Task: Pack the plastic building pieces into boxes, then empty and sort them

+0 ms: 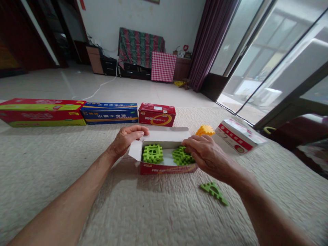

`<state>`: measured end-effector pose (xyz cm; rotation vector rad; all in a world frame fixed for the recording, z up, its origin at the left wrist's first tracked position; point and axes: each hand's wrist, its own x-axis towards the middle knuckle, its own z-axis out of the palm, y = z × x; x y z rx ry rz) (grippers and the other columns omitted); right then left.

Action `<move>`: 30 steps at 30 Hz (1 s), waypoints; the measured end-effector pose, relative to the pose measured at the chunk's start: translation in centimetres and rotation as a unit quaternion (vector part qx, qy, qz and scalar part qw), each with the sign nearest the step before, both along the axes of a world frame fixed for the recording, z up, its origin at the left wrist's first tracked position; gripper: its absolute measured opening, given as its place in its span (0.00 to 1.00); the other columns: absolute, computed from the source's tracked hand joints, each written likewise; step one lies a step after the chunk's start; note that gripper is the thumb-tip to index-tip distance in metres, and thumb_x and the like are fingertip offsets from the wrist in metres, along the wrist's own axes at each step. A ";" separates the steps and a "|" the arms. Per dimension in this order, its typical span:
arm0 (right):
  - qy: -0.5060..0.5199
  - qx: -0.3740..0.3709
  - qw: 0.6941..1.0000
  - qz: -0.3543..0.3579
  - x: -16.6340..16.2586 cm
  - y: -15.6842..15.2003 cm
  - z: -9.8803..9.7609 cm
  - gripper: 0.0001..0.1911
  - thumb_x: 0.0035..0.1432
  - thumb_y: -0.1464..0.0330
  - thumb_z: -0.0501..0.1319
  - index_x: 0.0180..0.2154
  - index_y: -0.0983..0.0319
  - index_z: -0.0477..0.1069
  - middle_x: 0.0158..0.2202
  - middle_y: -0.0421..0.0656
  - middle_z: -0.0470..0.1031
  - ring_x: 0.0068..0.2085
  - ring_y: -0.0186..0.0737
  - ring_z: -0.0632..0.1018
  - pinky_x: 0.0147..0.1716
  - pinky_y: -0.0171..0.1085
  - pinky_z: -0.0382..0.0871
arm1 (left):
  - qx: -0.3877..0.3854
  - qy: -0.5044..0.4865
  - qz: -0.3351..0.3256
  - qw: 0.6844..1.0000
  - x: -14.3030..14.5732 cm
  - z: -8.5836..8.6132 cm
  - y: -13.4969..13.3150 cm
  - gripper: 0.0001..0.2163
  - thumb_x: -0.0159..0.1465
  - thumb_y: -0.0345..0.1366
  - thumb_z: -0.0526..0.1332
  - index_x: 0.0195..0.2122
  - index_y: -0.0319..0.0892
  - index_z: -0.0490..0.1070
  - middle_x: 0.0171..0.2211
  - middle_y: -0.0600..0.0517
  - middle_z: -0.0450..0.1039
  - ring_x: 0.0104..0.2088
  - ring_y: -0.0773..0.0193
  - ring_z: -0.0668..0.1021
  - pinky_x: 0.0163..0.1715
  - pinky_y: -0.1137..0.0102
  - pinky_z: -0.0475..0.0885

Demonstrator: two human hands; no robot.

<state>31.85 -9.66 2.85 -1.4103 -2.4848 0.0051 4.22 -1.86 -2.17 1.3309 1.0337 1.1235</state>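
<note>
In the head view, here's the open carton (159,170), sitting on the quilted cover (143,212) between the two hands, its white lid (166,134) tipped back. The left hand (130,136) is at the lid's left end, fingers curled narrow with thumb close to forefinger; whether they actually pinch the card, I can't tell. Over on the other side, the right hand (205,152) arches across the carton's right end, fingers bent down onto the right-hand green pieces (181,156); its grip underneath is hidden. The left-hand green pieces (153,153) lie inside by the left wall, and a loose green piece (214,193) rests outside, in front of the right wrist.

These notched pieces look light, springy and hard to break, probably foam or soft plastic; the toothed edges should give good purchase, so a pinch across opposite sides looks best. The carton seems thin card, liable to buckle: steady it low on the end walls, never by that floppy lid.
</note>
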 end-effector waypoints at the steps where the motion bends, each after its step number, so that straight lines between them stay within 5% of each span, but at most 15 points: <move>1: -0.006 0.002 1.000 -0.004 -0.1 0.0 -0.1 0.12 0.67 0.70 0.50 0.44 0.59 0.71 0.40 0.46 0.74 0.39 0.41 0.72 0.43 0.44 0.64 | 0.000 0.000 0.000 1.000 0.0 0.0 0.0 0.13 0.50 0.41 0.66 0.34 0.40 0.79 0.34 0.50 0.80 0.22 0.69 0.70 0.22 0.74 0.64; 13: -0.039 0.004 0.999 0.000 -0.8 -0.5 -0.2 0.13 0.66 0.72 0.49 0.44 0.59 0.71 0.48 0.50 0.73 0.55 0.49 0.69 0.54 0.52 0.55 | -0.007 -0.011 0.003 1.000 0.1 0.2 -0.1 0.12 0.49 0.40 0.67 0.34 0.40 0.79 0.33 0.50 0.79 0.23 0.69 0.70 0.22 0.74 0.64; 30: -0.033 -0.004 0.999 0.004 -1.2 -0.7 -0.2 0.14 0.67 0.71 0.49 0.44 0.59 0.72 0.45 0.49 0.72 0.42 0.44 0.70 0.49 0.48 0.58 | 0.000 -0.001 0.005 1.000 0.1 0.0 0.1 0.12 0.49 0.40 0.67 0.33 0.40 0.79 0.32 0.50 0.79 0.23 0.69 0.70 0.22 0.74 0.63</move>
